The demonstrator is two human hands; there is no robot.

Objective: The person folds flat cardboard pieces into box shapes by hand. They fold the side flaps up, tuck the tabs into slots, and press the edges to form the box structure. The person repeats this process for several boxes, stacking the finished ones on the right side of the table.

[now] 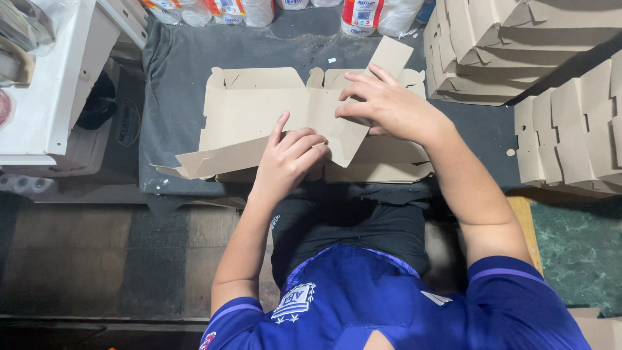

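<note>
Blank: flat brown cardboard box blank [259,107] lies mid-bench on dark grey cloth-covered bench [175,71], partly folded, cut tabs along far edge.
Left hand [288,159]: on blank's near edge, fingers curled and pressing a long side flap [223,159] that stands half raised; prob. pinning the crease so it holds its angle.
Right hand [389,104]: right of blank's centre, fingers spread flat on a panel [353,139] bent up at a slant; not clenched, pushing more than gripping, seemingly to keep the fold from springing back.
Strip: narrow cardboard tab [392,55] sticks up behind right hand, beyond blank's far edge.
Stacks: piles of same brown blanks [479,45] right of blank, more [570,136] further right, within arm's reach.
Rolls: wrapped paper rolls [363,16] beyond blank at bench's back.
White unit [45,97]: left of blank, off the bench.
Person: seated close, blue shirt, lap just under blank's near edge.
</note>
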